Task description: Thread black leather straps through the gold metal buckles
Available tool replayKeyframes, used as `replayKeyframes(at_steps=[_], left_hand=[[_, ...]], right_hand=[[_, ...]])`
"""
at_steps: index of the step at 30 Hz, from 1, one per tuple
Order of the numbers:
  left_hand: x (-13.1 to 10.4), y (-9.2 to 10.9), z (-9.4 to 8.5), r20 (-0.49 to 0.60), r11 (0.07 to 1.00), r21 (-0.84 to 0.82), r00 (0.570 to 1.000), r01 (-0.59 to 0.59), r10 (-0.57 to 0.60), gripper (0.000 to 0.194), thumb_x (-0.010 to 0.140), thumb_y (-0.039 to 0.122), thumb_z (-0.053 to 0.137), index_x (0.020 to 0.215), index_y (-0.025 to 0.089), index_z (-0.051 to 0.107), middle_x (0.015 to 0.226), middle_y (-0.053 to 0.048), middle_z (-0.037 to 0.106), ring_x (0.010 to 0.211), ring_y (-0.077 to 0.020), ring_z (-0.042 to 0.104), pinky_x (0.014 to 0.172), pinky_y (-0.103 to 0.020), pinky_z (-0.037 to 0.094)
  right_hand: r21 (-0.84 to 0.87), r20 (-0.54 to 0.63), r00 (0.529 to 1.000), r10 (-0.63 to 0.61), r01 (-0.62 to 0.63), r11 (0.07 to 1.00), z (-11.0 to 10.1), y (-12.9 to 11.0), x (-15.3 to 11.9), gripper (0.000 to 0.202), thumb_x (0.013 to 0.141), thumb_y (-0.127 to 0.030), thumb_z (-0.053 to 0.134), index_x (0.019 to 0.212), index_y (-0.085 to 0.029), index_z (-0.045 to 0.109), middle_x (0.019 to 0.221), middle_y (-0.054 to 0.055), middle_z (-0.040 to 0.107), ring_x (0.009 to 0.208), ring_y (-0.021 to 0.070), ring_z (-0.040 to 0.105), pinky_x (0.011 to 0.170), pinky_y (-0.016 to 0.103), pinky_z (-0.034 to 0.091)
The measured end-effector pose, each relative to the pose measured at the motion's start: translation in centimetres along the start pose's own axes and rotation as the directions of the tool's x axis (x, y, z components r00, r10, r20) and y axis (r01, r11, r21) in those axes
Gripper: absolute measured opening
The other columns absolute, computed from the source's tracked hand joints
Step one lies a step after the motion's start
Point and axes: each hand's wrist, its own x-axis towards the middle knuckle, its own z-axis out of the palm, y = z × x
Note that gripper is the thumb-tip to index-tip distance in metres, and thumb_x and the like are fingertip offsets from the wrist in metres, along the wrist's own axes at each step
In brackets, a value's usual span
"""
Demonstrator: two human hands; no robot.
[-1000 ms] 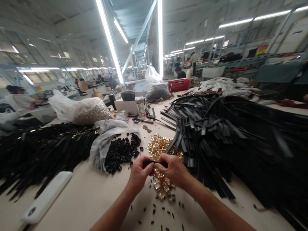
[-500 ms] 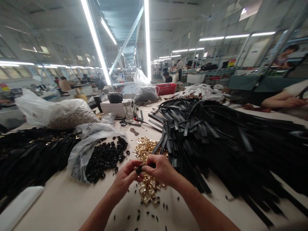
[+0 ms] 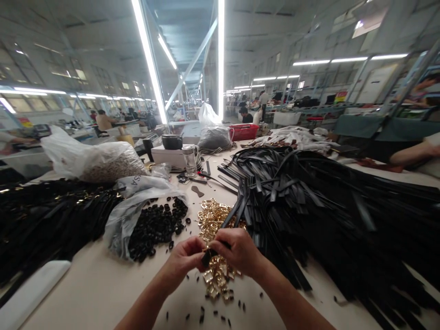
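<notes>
Over the pile of gold buckles (image 3: pixel 215 215), my two hands meet at a narrow black strap (image 3: pixel 206 258). Its short end shows between the fingertips of my left hand (image 3: pixel 185 256), which is closed in a pinch. My right hand (image 3: pixel 237 247) is closed around the strap just beside it. A small gold glint shows at the fingertips, probably a buckle, but the fingers hide most of it. Left of my hands, small black loops (image 3: pixel 156 224) spill from a clear plastic bag (image 3: pixel 117 229). A large heap of black straps (image 3: pixel 275 192) lies to the right.
Small black bits (image 3: pixel 202 316) are scattered near me. A finished-looking bundle of black straps (image 3: pixel 51 215) and a white board (image 3: pixel 41 288) lie left. Behind stand a filled plastic bag (image 3: pixel 110 158), a glass jar (image 3: pixel 189 160) and a red basket (image 3: pixel 243 131). A co-worker's arm (image 3: pixel 412 153) reaches in at right.
The view has shifted, so the table appears farther right and slightly lower. My left fingers have curled in more around the strap end, and a gold glint now shows there.
</notes>
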Motion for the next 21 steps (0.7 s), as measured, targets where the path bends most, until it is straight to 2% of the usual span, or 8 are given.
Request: replayKeyframes(at_steps=[2, 6, 9, 11, 13, 15, 18, 21], left_hand=[[0.0, 0.0, 0.1, 0.007, 0.999, 0.020, 1.000, 0.026, -0.026, 0.027, 0.069, 0.033, 0.078, 0.074, 0.013, 0.060, 0.061, 0.001, 0.059, 0.054, -0.0092, 0.052, 0.054, -0.022, 0.040], [0.1, -0.1, 0.3, -0.008, 0.994, 0.101, 0.999, 0.048, -0.048, 0.027, 0.066, 0.034, 0.078, 0.068, 0.012, 0.061, 0.059, 0.002, 0.056, 0.052, -0.0080, 0.047, 0.052, -0.021, 0.037], [0.3, -0.4, 0.5, -0.049, 0.988, 0.145, 0.998, 0.045, -0.038, 0.025, 0.065, 0.032, 0.077, 0.065, 0.012, 0.062, 0.056, 0.002, 0.054, 0.051, -0.0080, 0.045, 0.052, -0.022, 0.036], [0.5, -0.7, 0.5, -0.083, 0.992, 0.112, 0.996, 0.050, -0.041, 0.025, 0.064, 0.032, 0.077, 0.065, 0.012, 0.063, 0.056, 0.002, 0.055, 0.051, -0.0087, 0.046, 0.052, -0.022, 0.037], [0.8, -0.9, 0.4, -0.126, 0.998, 0.046, 0.991, 0.041, -0.034, 0.023, 0.064, 0.031, 0.076, 0.066, 0.013, 0.063, 0.056, 0.001, 0.056, 0.051, -0.0088, 0.046, 0.051, -0.022, 0.037], [0.9, -0.8, 0.4, -0.186, 1.000, -0.030, 0.983, 0.007, -0.013, 0.020, 0.065, 0.029, 0.075, 0.067, 0.013, 0.064, 0.056, 0.002, 0.056, 0.051, -0.0082, 0.046, 0.051, -0.021, 0.037], [0.9, -0.4, 0.5, -0.259, 0.991, -0.123, 0.966, -0.043, 0.009, 0.019, 0.064, 0.028, 0.076, 0.067, 0.013, 0.066, 0.056, 0.002, 0.055, 0.050, -0.0072, 0.044, 0.051, -0.020, 0.036], [0.7, 0.0, 0.8, -0.290, 0.983, -0.173, 0.957, -0.056, 0.003, 0.019, 0.062, 0.028, 0.078, 0.068, 0.013, 0.067, 0.057, 0.002, 0.056, 0.050, -0.0067, 0.044, 0.050, -0.019, 0.035]], right_hand=[[-0.133, -0.046, 0.994, -0.104, 0.097, 0.986, 0.2, 0.1, 0.0, 0.031, 0.091, -0.036, 0.052, 0.067, -0.017, 0.059, 0.063, -0.001, 0.059, 0.057, 0.0091, 0.050, 0.056, 0.022, 0.030], [-0.363, -0.047, 0.964, -0.261, 0.227, 0.904, 0.6, 0.3, 0.0, 0.032, 0.094, -0.033, 0.049, 0.067, -0.018, 0.057, 0.061, -0.001, 0.057, 0.056, 0.0104, 0.049, 0.056, 0.025, 0.028], [-0.434, -0.074, 0.941, -0.330, 0.268, 0.860, 0.8, 0.1, 0.2, 0.029, 0.095, -0.028, 0.046, 0.070, -0.019, 0.058, 0.063, 0.000, 0.058, 0.060, 0.0124, 0.051, 0.059, 0.026, 0.031], [-0.429, -0.143, 0.923, -0.358, 0.268, 0.863, 0.6, -0.1, 0.3, 0.021, 0.095, -0.025, 0.046, 0.080, -0.019, 0.060, 0.074, 0.003, 0.062, 0.069, 0.0145, 0.054, 0.068, 0.027, 0.036], [-0.396, -0.211, 0.915, -0.343, 0.241, 0.886, 0.4, -0.3, 0.3, 0.017, 0.093, -0.022, 0.046, 0.084, -0.018, 0.061, 0.084, 0.005, 0.064, 0.078, 0.0164, 0.056, 0.076, 0.029, 0.037], [-0.357, -0.212, 0.935, -0.283, 0.195, 0.913, 0.4, -0.4, 0.2, 0.020, 0.092, -0.023, 0.047, 0.077, -0.018, 0.059, 0.078, 0.004, 0.061, 0.073, 0.0153, 0.055, 0.071, 0.027, 0.038], [-0.305, -0.103, 0.983, -0.153, 0.115, 0.945, 0.8, -0.2, 0.0, 0.025, 0.090, -0.027, 0.049, 0.067, -0.019, 0.056, 0.067, 0.001, 0.056, 0.061, 0.0123, 0.051, 0.058, 0.024, 0.034], [-0.166, -0.001, 0.998, -0.059, 0.058, 0.984, 1.8, -0.1, -0.1, 0.014, 0.087, -0.029, 0.057, 0.079, -0.019, 0.062, 0.076, 0.001, 0.061, 0.067, 0.0131, 0.055, 0.060, 0.022, 0.037]])
